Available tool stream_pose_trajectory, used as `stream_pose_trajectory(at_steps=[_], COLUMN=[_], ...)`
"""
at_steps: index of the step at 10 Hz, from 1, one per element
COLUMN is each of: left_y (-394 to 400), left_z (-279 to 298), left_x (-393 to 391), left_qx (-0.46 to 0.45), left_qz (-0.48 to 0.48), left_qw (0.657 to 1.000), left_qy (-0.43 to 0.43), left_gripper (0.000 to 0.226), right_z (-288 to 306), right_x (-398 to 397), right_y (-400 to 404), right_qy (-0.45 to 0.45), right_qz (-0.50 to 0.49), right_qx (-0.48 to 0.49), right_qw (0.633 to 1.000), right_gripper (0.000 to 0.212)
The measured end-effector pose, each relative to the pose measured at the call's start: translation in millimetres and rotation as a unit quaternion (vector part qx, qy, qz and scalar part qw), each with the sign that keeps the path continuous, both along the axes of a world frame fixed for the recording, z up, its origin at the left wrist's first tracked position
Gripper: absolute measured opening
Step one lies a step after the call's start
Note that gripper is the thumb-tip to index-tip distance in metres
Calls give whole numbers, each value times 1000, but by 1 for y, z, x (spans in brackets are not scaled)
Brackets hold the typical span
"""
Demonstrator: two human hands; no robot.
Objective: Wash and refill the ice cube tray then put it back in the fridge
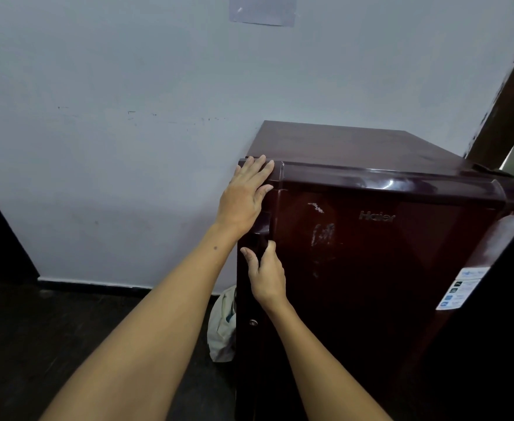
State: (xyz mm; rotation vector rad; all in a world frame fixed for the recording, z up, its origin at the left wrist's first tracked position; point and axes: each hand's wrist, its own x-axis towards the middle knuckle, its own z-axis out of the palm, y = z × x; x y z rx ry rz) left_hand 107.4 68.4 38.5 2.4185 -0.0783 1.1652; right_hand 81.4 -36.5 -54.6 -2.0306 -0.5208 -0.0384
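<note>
A small dark maroon fridge (pixel 380 268) stands against the pale wall, its door shut. My left hand (pixel 245 197) lies flat with fingers spread on the fridge's top left corner. Below it, my right hand (pixel 266 273) is at the door's left edge, fingers curled into the recessed handle (pixel 262 226) area and thumb on the door front. No ice cube tray is in view.
A white cloth bag (pixel 222 326) sits on the dark floor beside the fridge's left side. A brown door frame (pixel 505 95) rises at the right. Stickers (pixel 462 287) mark the door's right edge. A paper sheet (pixel 263 9) hangs on the wall above.
</note>
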Motion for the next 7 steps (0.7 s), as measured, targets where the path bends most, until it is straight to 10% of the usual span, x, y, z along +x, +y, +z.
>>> stream_pose_trajectory(at_steps=[7], left_y=[-41], left_z=[0], left_x=[-39], left_qx=[-79], left_qz=[25], left_qw=[993], left_qy=[82], left_gripper=[48], right_z=[13], right_x=[11], right_y=[-45], right_qy=[55], right_qz=[30], right_qx=[-55], right_qw=[997], right_gripper=[39])
